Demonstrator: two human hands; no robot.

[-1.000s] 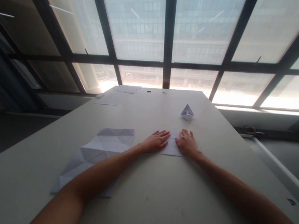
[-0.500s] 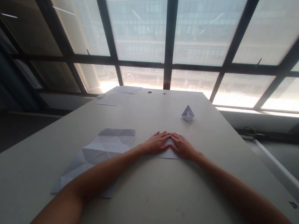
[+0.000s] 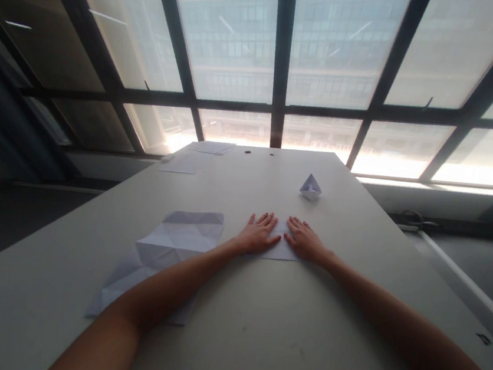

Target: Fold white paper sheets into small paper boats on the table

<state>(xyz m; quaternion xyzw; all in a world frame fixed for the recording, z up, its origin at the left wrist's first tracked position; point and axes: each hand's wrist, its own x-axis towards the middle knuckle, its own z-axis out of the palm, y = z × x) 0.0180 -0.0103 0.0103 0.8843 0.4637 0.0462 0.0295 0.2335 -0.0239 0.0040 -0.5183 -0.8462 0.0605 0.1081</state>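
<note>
A small sheet of white paper point(image 3: 280, 249) lies flat on the table, partly covered by my hands. My left hand point(image 3: 258, 234) rests flat on its left side, fingers stretched and spread. On the right side my right hand point(image 3: 305, 240) lies flat too, its fingers out and its thumb pointing inward. A narrow gap of paper shows between the two thumbs. Beyond my right hand stands a folded paper boat point(image 3: 311, 187). Left of my hands a large creased sheet of paper point(image 3: 178, 234) lies partly under my left forearm.
The white table point(image 3: 257, 329) runs away toward a wall of windows point(image 3: 333, 52). Several flat paper sheets point(image 3: 182, 163) lie at its far left. A small dark mark point(image 3: 483, 339) is near the right edge.
My hands have moved apart; the fingertips and thumbs that met over the paper are now separated. The paper, boat and creased sheet stay in place.
</note>
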